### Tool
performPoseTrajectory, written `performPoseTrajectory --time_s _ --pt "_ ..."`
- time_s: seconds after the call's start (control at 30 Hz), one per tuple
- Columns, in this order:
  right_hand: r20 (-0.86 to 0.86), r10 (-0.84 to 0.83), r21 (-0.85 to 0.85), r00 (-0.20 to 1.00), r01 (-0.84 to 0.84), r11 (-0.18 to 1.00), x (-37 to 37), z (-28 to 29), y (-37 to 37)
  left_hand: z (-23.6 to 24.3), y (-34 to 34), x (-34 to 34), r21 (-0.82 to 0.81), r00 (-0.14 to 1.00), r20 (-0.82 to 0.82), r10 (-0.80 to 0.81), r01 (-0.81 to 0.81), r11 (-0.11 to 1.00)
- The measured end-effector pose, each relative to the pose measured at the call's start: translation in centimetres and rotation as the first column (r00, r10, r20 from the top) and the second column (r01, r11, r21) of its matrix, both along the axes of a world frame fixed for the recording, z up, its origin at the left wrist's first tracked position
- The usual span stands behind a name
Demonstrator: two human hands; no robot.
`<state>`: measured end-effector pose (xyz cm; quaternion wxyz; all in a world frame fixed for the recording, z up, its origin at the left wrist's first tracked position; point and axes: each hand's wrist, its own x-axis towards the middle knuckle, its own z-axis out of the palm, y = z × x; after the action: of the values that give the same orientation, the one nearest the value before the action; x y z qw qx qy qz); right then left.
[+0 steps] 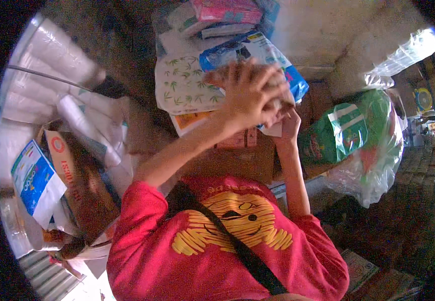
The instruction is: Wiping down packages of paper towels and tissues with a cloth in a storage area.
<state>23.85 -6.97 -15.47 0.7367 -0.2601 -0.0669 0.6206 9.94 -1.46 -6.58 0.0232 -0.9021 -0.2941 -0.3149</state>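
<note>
My left hand (247, 93) reaches up across the middle, blurred by motion, with its fingers spread over a blue-and-white plastic package (295, 86). Just right of it and nearer to me, my right hand (290, 125) is closed at the edge of a small pale item (272, 131). My left hand covers most of that item, and its kind does not show. Left of my hands lies a white package with a green leaf print (182, 85). An orange-and-white packet (190, 122) pokes out beneath it.
A pink package (227, 11) tops the pile at the back. To the right stand a green plastic bag (348, 130) and a clear plastic bag (373, 175). On the left are an open cardboard box (89, 200), a blue-and-white packet (36, 178) and white plastic-wrapped bundles (52, 65).
</note>
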Motion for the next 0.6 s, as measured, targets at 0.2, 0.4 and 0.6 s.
performPoseTrajectory --time_s 0.2,0.4,0.6 --pt "0.140 -0.112 0.021 0.984 0.110 0.994 -0.7 -0.9 -0.8 -4.7 13.6 -4.1 -0.086 0.910 0.216 0.354 -0.343 0.935" --pt "0.365 -0.093 -0.094 0.926 0.136 0.986 -1.3 2.2 -1.0 -1.7 5.1 -1.3 0.065 0.953 0.113 0.280 -0.288 0.955" --pt "-0.364 -0.028 -0.200 0.931 -0.049 0.979 2.1 -2.9 -0.9 -0.8 -0.4 2.4 0.052 0.975 0.042 -0.218 0.216 0.975"
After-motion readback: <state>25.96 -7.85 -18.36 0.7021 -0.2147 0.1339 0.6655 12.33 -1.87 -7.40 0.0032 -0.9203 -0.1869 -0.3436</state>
